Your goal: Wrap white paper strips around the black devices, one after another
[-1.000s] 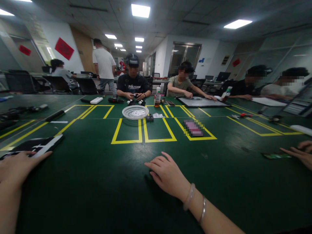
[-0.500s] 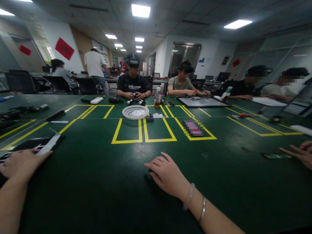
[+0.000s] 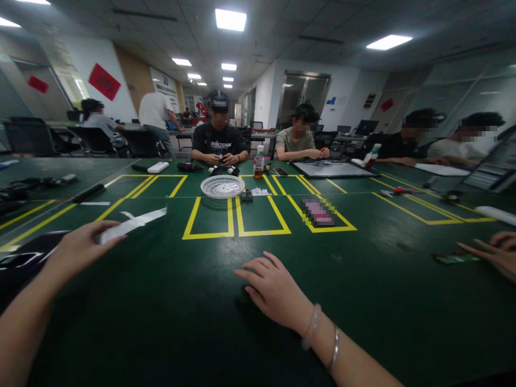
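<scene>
My left hand [image 3: 83,248] is closed on a white paper strip [image 3: 135,223], pinched between thumb and fingers and held above the table at the left. A small flap sticks up from the strip, and its far end curls upward. Under my left wrist lies a black item with white lines [image 3: 24,258], partly hidden by the arm. My right hand [image 3: 274,287] is palm down over the green table [image 3: 181,317] near the middle, fingers spread and holding nothing. Two bracelets circle that wrist.
Yellow tape boxes [image 3: 236,234] mark the table. Ahead are a white round basket [image 3: 222,186], a small black part [image 3: 246,195], a bottle [image 3: 258,164] and a blurred pink object [image 3: 318,212]. Another person's hand [image 3: 494,255] is at the right near a green board [image 3: 455,258]. Several people sit opposite.
My left hand has lifted the white paper strip off the black item and moved it right and up. My right hand has hardly moved.
</scene>
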Demonstrator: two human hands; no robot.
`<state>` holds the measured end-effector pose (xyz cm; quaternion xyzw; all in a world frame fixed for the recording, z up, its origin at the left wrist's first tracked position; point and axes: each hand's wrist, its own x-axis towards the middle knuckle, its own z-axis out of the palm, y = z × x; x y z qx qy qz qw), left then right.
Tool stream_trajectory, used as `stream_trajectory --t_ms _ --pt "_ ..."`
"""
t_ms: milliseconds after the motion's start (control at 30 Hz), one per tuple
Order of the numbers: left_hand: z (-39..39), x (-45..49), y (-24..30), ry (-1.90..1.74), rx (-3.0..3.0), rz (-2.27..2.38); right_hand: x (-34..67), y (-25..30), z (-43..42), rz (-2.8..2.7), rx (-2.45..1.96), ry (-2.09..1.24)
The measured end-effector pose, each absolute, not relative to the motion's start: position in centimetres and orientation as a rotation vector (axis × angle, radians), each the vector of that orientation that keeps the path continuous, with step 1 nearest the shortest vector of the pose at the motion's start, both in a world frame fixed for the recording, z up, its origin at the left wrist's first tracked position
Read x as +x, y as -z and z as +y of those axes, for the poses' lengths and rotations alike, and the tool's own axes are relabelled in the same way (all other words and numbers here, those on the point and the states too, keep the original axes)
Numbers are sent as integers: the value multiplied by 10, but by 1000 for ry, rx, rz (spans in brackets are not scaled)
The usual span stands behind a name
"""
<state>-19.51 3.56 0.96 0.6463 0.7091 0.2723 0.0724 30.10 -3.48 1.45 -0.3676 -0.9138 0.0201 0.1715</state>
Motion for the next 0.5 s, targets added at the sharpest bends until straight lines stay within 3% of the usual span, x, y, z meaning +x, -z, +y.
stream_trajectory --t_ms 233,500 --pt "6 -48 -31 -574 2190 1400 301 -11 -35 -2543 -1023 97" --pt "-13 -17 -23 -352 2172 1189 303 -11 -32 -2585 -1047 -63"
